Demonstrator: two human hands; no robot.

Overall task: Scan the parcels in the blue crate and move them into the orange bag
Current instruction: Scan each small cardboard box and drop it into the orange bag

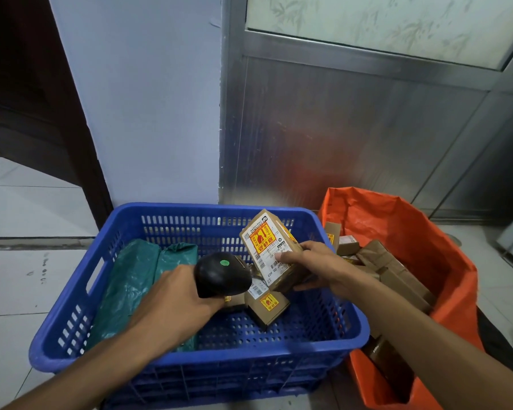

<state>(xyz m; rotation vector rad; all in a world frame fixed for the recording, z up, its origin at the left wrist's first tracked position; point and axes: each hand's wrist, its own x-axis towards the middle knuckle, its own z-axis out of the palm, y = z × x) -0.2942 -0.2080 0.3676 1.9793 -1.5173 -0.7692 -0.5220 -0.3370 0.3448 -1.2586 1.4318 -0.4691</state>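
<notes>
left hand (175,300) aims scanner (221,273) at parcel (271,250) gripped by right hand (314,264)

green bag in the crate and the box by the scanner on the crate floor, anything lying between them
In the head view, only the left hand gripping the black scanner crosses between the green bag and the small cardboard box; the visible blue crate floor there is bare.

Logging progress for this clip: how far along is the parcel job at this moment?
Well along, it seems. Done: several cardboard boxes already lie in the orange bag. In hand: the right hand holds a labelled box over the blue crate, while the left hand aims the scanner at it. Left: a small box and a green bag parcel in the crate.
</notes>
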